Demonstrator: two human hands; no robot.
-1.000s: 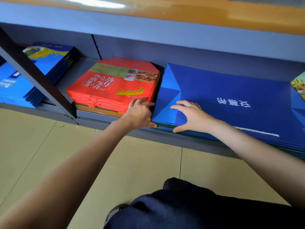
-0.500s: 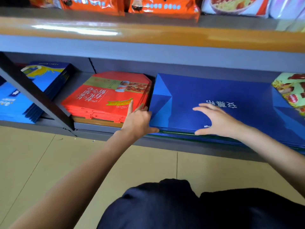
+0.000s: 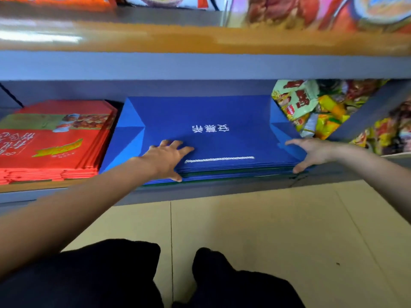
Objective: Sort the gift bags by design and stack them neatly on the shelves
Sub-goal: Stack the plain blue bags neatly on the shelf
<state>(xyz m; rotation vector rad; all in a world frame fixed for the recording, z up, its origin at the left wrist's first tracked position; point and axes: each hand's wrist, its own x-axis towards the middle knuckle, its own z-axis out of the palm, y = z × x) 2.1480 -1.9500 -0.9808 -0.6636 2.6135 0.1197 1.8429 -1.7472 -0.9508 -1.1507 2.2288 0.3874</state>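
Blue gift bag stack (image 3: 206, 121) flat on lower shelf (image 3: 233, 187), centre of frame, long axis left to right. Left hand (image 3: 165, 158) and right hand (image 3: 311, 152) at its two front corners, fingers spread, thumbs against front edge. Red stack (image 3: 55, 141) just beside, left.

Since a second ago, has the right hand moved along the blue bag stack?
Yes. The right hand slid from the blue bag stack's left end to its right end, past the white lettering.

Colourful snack packets (image 3: 311, 107) are heaped at the right end of the lower shelf, more food packages (image 3: 311, 12) stand blurred above the orange shelf edge (image 3: 200, 38), and pale floor tiles (image 3: 255, 230) lie below.
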